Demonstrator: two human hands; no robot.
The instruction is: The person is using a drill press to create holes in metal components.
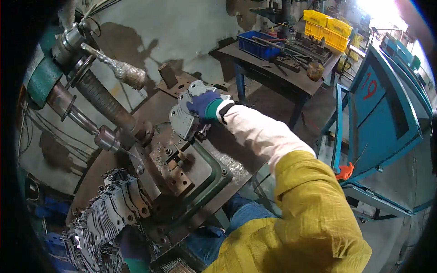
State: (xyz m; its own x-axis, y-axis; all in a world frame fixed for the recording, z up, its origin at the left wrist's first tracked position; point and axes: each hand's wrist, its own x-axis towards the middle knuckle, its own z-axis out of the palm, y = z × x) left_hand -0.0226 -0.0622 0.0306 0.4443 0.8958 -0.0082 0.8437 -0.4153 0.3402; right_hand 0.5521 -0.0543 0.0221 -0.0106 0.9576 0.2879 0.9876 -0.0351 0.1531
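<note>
My right hand [204, 104], in a purple glove with a green cuff, reaches out past the drill press. Its fingers are closed over the edge of a grey metal plate [184, 120] with holes, among similar plates on the far side of the worktable. My left hand [133, 245], gloved too, is low in the picture beside a long stack of flat metal plates [107, 214]. Shadow hides its fingers. Between the hands, the drill chuck [108, 138] points its bit at a steel fixture [177, 175] strewn with metal chips.
The drill press column [102, 98] and a plastic-wrapped handle [127, 75] rise at the left. A second table [273, 73] holds a blue crate [259, 44], tools and bars; yellow crates [327, 29] are behind. A blue metal cabinet [382, 113] stands at right.
</note>
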